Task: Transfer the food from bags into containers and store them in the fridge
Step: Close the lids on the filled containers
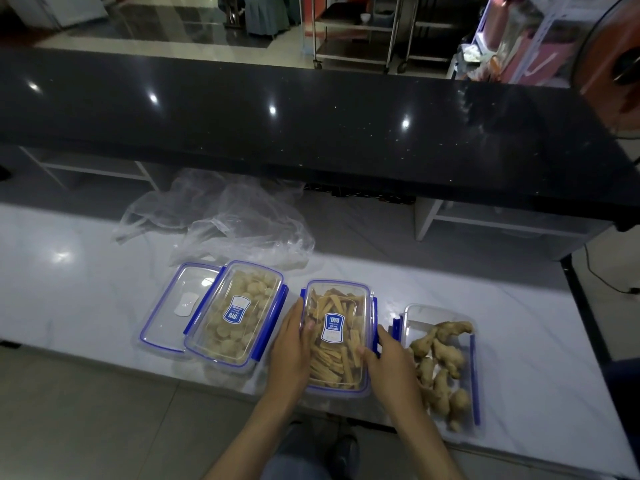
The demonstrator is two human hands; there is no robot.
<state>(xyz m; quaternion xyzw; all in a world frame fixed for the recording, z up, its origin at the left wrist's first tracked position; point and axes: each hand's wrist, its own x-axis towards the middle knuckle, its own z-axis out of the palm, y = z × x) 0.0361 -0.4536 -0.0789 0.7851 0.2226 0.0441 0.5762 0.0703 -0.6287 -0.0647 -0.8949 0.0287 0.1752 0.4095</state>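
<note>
Three clear containers with blue clips sit along the front of the white counter (69, 271). The middle container (337, 336), lidded and full of tan sticks, is between my hands. My left hand (292, 344) lies against its left side with the thumb on the lid. My right hand (388, 362) is at its right side, fingers by the blue clip and thumb on the lid. The left container (239, 313) holds pale round pieces under a lid. The right container (446, 365) has ginger roots and no lid on.
A spare lid (176, 306) lies flat, partly under the left container. Crumpled empty plastic bags (221, 220) lie behind the containers. A black raised countertop (311, 126) runs across the back. Floor tiles show below the counter's front edge.
</note>
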